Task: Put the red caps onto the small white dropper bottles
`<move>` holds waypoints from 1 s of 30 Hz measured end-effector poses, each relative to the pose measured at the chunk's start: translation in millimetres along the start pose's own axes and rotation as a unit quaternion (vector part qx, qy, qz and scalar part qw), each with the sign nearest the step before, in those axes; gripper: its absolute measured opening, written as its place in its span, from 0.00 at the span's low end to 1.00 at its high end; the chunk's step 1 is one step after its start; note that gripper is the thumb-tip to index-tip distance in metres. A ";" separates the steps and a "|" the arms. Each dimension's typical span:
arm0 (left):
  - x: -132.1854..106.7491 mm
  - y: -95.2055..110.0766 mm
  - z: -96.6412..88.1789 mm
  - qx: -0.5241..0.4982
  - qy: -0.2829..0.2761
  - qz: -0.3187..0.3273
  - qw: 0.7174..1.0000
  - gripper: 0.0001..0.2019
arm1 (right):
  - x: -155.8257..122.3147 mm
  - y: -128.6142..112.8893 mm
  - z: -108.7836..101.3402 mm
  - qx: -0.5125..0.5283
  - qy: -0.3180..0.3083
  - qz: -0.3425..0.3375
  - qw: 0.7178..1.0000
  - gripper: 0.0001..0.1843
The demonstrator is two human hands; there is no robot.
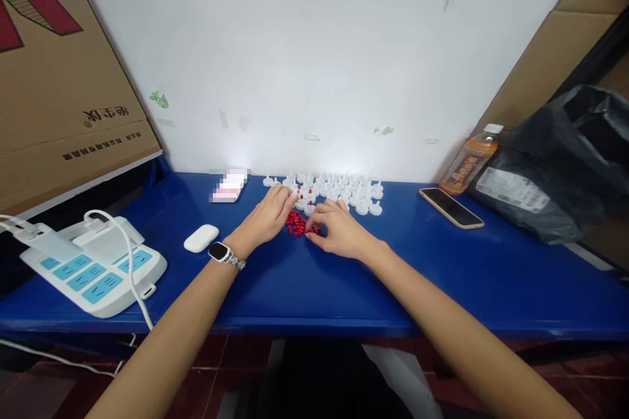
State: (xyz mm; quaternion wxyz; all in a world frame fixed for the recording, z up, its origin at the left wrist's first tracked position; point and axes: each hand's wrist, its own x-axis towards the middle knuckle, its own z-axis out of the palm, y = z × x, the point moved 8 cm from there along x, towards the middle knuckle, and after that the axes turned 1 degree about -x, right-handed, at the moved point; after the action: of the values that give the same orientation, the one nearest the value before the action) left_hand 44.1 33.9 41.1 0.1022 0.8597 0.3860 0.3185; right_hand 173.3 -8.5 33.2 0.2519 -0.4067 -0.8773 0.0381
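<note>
A makeshift small-parts workstation in a storeroom-like corner: a blue counter against a scuffed white wall, a big cardboard box leaning at one side, rows of small white plastic parts beside a heap of red pieces, and a labelled black parcel bag.

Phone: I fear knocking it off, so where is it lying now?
In the head view the phone lies flat on the blue table, right of the white caps, beside the drink bottle and the black bag.
</note>
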 end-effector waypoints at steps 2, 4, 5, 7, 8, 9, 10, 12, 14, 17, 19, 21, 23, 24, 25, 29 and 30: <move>-0.7 0.0 0.4 -0.002 -0.009 -0.004 1.000 0.18 | -2.1 -3.1 3.5 -0.044 -0.027 -0.011 0.999 0.04; -1.2 0.9 0.6 -0.002 -0.011 -0.004 1.000 0.18 | -2.3 -3.7 5.8 -0.066 -0.036 -0.013 0.997 0.04; -1.5 1.0 0.5 -0.001 -0.009 -0.005 1.000 0.18 | -2.0 -3.4 7.1 -0.072 -0.039 -0.013 0.997 0.04; -2.0 0.4 0.4 0.002 -0.004 -0.008 1.000 0.17 | -1.5 -2.4 9.1 -0.077 -0.044 -0.011 0.996 0.04; -2.3 -0.3 0.7 0.004 -0.002 -0.009 1.000 0.17 | -1.5 -1.8 9.7 -0.078 -0.044 -0.010 0.996 0.05; -2.5 -0.9 1.3 0.006 -0.002 -0.008 1.000 0.16 | -1.5 -1.3 9.8 -0.077 -0.044 -0.010 0.996 0.05; -2.7 -1.3 2.0 0.008 -0.003 -0.005 1.000 0.15 | -1.5 -0.8 9.5 -0.074 -0.042 -0.011 0.996 0.06; -3.1 -0.9 3.9 0.016 -0.007 0.005 1.000 0.14 | -0.9 1.3 6.4 -0.056 -0.025 -0.009 0.998 0.06; -3.4 0.9 5.6 0.025 -0.011 0.015 1.000 0.12 | 0.7 7.8 -1.3 -0.006 0.022 0.013 1.000 0.06; -4.1 6.7 9.6 0.030 -0.024 0.024 0.999 0.11 | 1.6 30.5 -13.2 0.161 0.130 0.094 0.974 0.07; -4.7 11.5 14.0 0.028 -0.041 0.026 0.998 0.12 | 1.1 46.0 -12.1 0.293 0.178 0.141 0.929 0.10; -5.2 15.5 18.6 0.026 -0.057 0.024 0.998 0.13 | 1.9 53.8 -6.5 0.386 0.195 0.159 0.888 0.13; -5.8 19.5 22.2 0.026 -0.066 0.028 0.997 0.13 | 3.4 55.2 -2.1 0.434 0.197 0.159 0.864 0.16; -6.0 21.5 23.3 0.028 -0.068 0.033 0.997 0.13 | 3.7 54.9 -1.0 0.446 0.199 0.158 0.858 0.16; -6.1 23.5 24.1 0.031 -0.069 0.039 0.996 0.13 | 3.8 54.4 -0.5 0.452 0.202 0.157 0.855 0.16; -6.7 30.8 25.9 0.035 -0.076 0.064 0.994 0.10 | 3.5 53.3 -0.9 0.466 0.214 0.165 0.842 0.18; -6.7 32.1 26.3 0.034 -0.079 0.069 0.994 0.10 | 3.2 53.7 -1.5 0.474 0.220 0.169 0.836 0.19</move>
State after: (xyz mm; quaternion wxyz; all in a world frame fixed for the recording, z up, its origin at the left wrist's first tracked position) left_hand 76.5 9.0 31.0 0.0807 0.9097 0.3276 0.2421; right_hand 209.6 29.5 21.3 0.5901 -0.3773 -0.5906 0.4008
